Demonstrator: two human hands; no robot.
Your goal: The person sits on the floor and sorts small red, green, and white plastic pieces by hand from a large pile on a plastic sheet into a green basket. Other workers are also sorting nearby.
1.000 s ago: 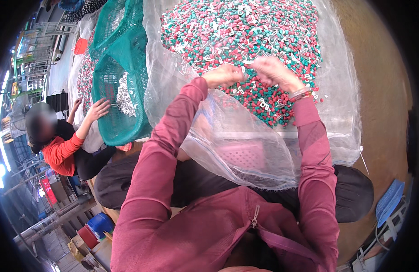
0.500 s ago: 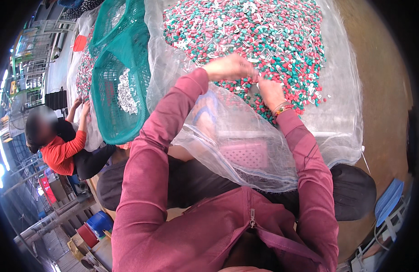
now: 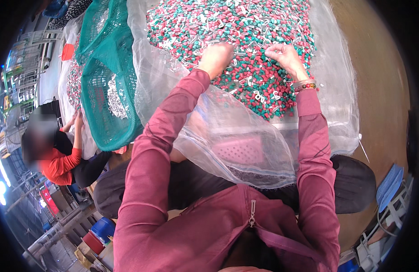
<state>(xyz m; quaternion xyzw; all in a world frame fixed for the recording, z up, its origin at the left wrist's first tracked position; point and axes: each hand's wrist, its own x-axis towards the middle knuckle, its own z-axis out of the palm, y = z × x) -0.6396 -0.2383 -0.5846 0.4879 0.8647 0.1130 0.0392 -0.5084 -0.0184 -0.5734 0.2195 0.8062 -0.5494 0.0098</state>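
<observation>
A broad pile of small red, pink and teal pieces mixed with white loop-shaped pieces (image 3: 259, 95) spreads over a pale mesh sheet (image 3: 334, 90). Over the pile's left part, my left hand (image 3: 217, 59) is closed with its fingers curled inward. Its fingertips are slightly blurred, so what they hold is hidden. To the right, my right hand (image 3: 285, 58) bends over the pile with thumb and fingers brought together in a pinch. Anything between them is too small to name. Beaded bands circle the right wrist.
Left of the sheet stands a teal mesh-lined basket (image 3: 91, 115) holding white pieces (image 3: 115, 99). Below the sheet's transparent near edge shows a pink perforated basket (image 3: 239, 150). Another person in an orange top (image 3: 62, 165) sits at the far left beside a similar pile.
My hands have separated from their meeting point over the pile. The left moved left and slightly up; the right moved right and up. The view shifted slightly.
</observation>
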